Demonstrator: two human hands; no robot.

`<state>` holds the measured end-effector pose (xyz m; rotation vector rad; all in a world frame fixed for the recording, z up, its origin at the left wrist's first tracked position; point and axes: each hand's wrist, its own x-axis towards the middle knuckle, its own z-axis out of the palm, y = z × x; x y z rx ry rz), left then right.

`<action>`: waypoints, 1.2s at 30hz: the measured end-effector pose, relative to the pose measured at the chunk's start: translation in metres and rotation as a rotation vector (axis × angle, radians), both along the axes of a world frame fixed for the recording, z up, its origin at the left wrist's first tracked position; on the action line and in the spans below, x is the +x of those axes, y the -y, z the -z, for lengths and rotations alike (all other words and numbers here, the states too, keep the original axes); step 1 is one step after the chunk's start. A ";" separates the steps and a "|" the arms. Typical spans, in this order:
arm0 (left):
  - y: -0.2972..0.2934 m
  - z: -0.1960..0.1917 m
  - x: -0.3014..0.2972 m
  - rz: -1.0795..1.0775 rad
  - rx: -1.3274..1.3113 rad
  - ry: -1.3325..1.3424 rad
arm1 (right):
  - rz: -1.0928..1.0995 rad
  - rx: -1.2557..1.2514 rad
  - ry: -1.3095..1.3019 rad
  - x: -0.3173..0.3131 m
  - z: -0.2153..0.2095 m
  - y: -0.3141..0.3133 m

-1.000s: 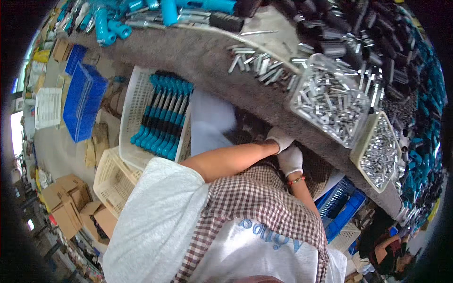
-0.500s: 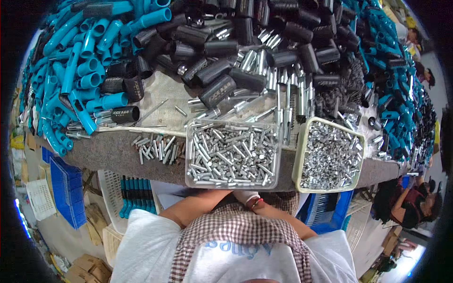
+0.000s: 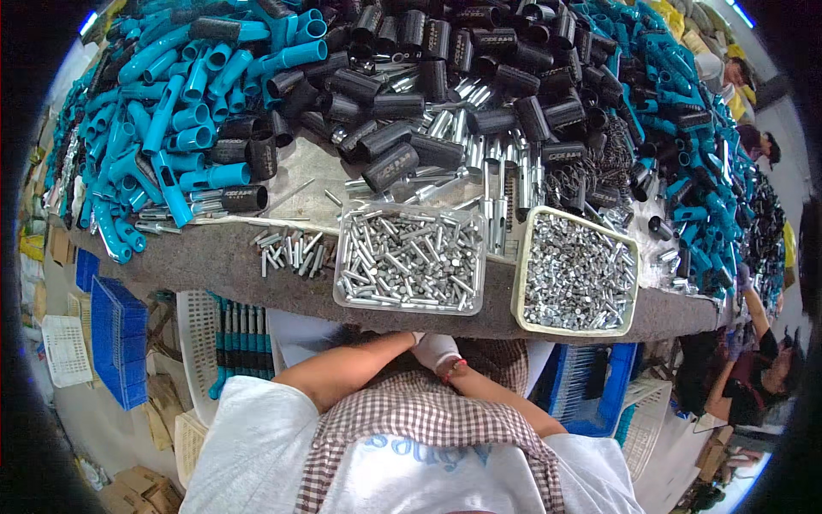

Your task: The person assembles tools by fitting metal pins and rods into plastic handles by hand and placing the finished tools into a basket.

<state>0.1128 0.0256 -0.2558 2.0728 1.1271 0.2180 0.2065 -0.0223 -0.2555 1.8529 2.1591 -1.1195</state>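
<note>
My right hand (image 3: 437, 349), in a white glove with a red bracelet at the wrist, rests low in front of my lap, just below the bench edge. My left forearm (image 3: 364, 367) reaches in to meet it. The left hand is almost wholly hidden where the two hands meet, and the fingers of both are out of sight. Nearest above them on the bench stand a clear plastic box (image 3: 411, 306) of short metal pins and a cream tray (image 3: 575, 329) of small metal pieces. No held thing shows.
Teal tubular tool housings (image 3: 167, 128) heap at the left and right. Black sleeves (image 3: 390, 167) and metal rods pile up mid-bench. Loose pins (image 3: 295, 253) lie left of the box. Below stand a white crate (image 3: 199, 343) of teal-and-black parts and blue crates (image 3: 120, 343). A person (image 3: 741, 377) sits far right.
The view has shifted, so the bench and trays sit a little higher and the arms show more. My hands stay together in front of my lap, and more of the white glove is visible.
</note>
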 end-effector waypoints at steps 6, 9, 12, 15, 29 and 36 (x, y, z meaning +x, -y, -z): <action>0.022 -0.001 -0.004 -0.041 -0.146 -0.077 | -0.384 0.211 0.201 -0.013 -0.025 0.006; 0.026 -0.006 0.002 -0.196 -0.206 -0.113 | -0.532 0.004 0.304 -0.001 -0.024 -0.003; 0.033 -0.009 0.000 -0.295 -0.250 -0.135 | -0.512 0.200 0.063 0.056 -0.015 0.014; 0.074 -0.030 -0.034 -0.659 -0.187 0.330 | -0.211 0.039 -0.123 0.040 -0.160 0.006; 0.131 -0.205 -0.183 -0.449 1.083 0.232 | 0.198 -0.366 -0.971 0.027 -0.303 0.047; 0.214 -0.145 -0.214 -0.709 0.365 0.153 | -0.194 0.151 -0.304 -0.078 -0.298 0.036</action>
